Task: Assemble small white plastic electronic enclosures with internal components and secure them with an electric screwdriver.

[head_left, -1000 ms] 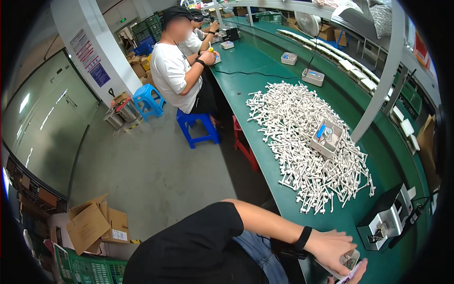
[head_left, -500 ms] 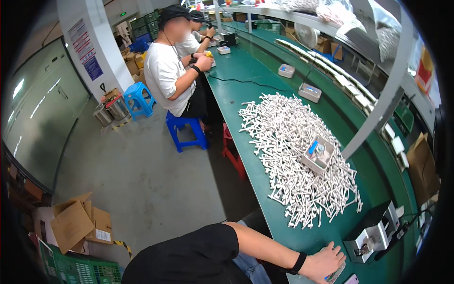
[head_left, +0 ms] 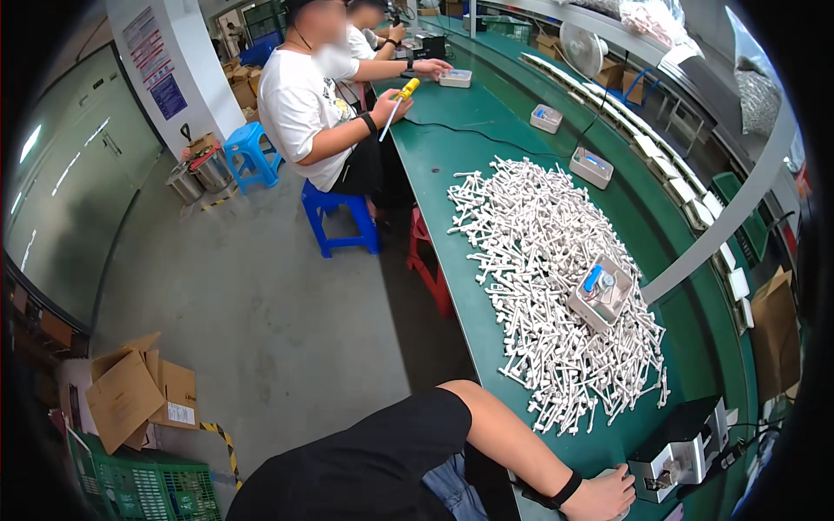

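Observation:
My left hand (head_left: pixel 599 498) is at the lower right, palm down at the table edge, with a black band on its wrist. Its fingers are curled over a pale, low object (head_left: pixel 611 474) that is mostly covered by the hand; I cannot make out what it is. Just right of the fingertips stands a small black and silver bench device (head_left: pixel 682 456). Beyond the hand spreads a large heap of white plastic rods with knobbed ends (head_left: pixel 543 260). A grey box (head_left: pixel 580 306) sits on the heap, holding a blue piece and a round metallic one. My right hand is out of view.
The long green table (head_left: pixel 452 148) runs away from me. Two more grey boxes, one (head_left: pixel 592 168) nearer, stand past the heap beside a black cable. A slanting grey post (head_left: pixel 725 221) rises at the right. A co-worker (head_left: pixel 304 113) sits on a blue stool (head_left: pixel 340 221).
My left hand has shifted slightly down, its fingers now more curled. The view has tilted a little. The nearest co-worker has reached one hand to a far box, holding a yellow tool in the other.

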